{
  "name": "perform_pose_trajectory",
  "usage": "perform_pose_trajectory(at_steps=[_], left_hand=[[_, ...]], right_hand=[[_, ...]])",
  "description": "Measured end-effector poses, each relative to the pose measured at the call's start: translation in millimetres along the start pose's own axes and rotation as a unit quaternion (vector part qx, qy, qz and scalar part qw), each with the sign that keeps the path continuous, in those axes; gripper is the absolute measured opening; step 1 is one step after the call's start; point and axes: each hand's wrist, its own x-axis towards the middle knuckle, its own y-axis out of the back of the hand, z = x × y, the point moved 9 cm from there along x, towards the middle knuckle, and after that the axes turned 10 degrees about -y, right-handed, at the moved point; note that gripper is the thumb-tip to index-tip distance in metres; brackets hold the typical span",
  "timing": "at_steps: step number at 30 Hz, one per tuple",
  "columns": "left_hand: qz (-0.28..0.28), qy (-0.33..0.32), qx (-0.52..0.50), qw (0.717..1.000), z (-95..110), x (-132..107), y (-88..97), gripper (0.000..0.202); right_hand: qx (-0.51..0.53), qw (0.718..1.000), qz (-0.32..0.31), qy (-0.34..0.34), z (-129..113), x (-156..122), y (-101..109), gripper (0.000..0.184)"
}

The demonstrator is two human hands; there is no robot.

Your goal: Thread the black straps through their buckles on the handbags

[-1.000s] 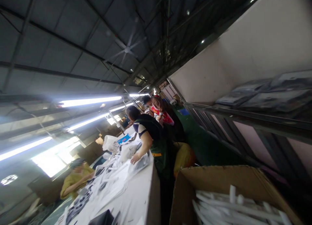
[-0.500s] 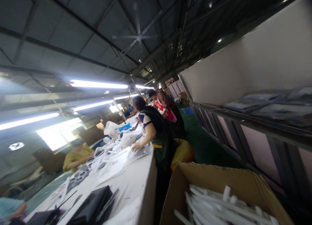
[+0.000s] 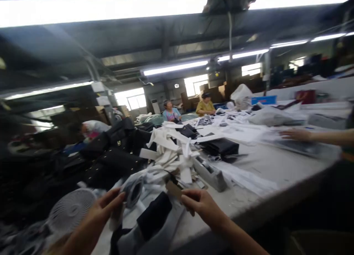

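Observation:
My right hand (image 3: 203, 207) pinches a small flat brown piece (image 3: 173, 191), like card or leather, above the near end of the white table. My left hand (image 3: 103, 210) is at lower left, its thumb and fingers closed around a pale thing (image 3: 117, 216) that is too blurred to name. Between both hands lies a black folded piece (image 3: 155, 215) on whitish sheet material. A bundle of clear plastic and cord (image 3: 134, 190) is just beyond my left fingers. Beside my left forearm is a round white fan (image 3: 70, 210).
White strips (image 3: 168, 140) are heaped mid-table, next to a grey tape dispenser (image 3: 211, 174). Black bags (image 3: 116, 163) pile up on the left. A black flat case (image 3: 221, 147) lies farther along. A co-worker's hand (image 3: 297, 134) rests on plastic at right. Two people sit across.
The view has swung left, from the aisle and the cardboard box of white tubes to the table. Both my hands have come into view, the right with the brown piece.

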Motion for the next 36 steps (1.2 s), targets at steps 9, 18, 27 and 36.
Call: perform_pose_trajectory(at_steps=[9,18,27,36], left_hand=[[-0.089,-0.028,-0.071,0.993,5,-3,-6.2,0.052],[-0.142,-0.013,-0.097,0.985,11,-9,-6.5,0.052],[-0.197,-0.033,-0.089,0.976,17,-9,-6.9,0.047],[-0.246,-0.054,-0.037,0.967,32,-17,-16.6,0.036]], right_hand=[[-0.123,0.988,-0.089,0.014,-35,26,-122,0.038],[-0.027,0.992,-0.118,-0.046,-41,38,-156,0.033],[0.181,0.967,-0.126,-0.127,-20,25,-167,0.041],[0.226,0.962,-0.032,-0.152,3,27,-162,0.051]])
